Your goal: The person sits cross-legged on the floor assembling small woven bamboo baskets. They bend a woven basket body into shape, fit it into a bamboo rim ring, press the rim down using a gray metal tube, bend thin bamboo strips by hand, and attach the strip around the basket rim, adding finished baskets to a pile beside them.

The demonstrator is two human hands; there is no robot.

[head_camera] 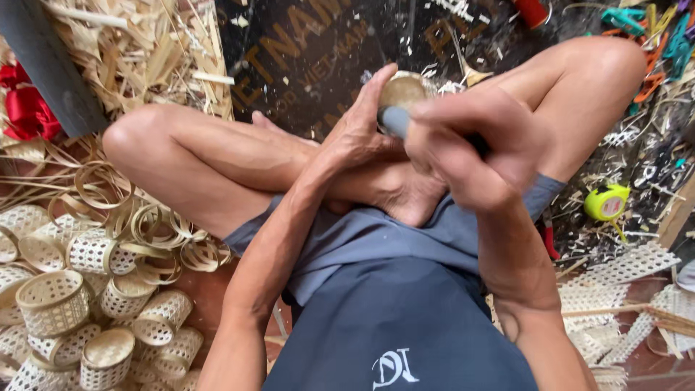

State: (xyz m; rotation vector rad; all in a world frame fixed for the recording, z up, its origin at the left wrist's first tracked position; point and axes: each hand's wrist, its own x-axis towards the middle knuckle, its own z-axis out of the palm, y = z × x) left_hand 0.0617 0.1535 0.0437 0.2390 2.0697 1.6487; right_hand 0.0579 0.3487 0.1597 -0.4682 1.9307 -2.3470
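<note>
I sit cross-legged on the floor. My left hand (362,123) grips a small round woven bamboo cup (402,90), holding it over my crossed ankles. My right hand (470,141) is closed around a tool with a grey handle (394,121), its end against the cup. The tool's working tip is hidden behind the cup and my fingers.
A pile of small woven bamboo baskets (79,311) and loose bamboo rings (156,232) lies at lower left. Bamboo shavings (137,51) cover the upper left. A yellow tape measure (607,203), woven mesh strips (615,289) and coloured clips (651,36) lie on the right.
</note>
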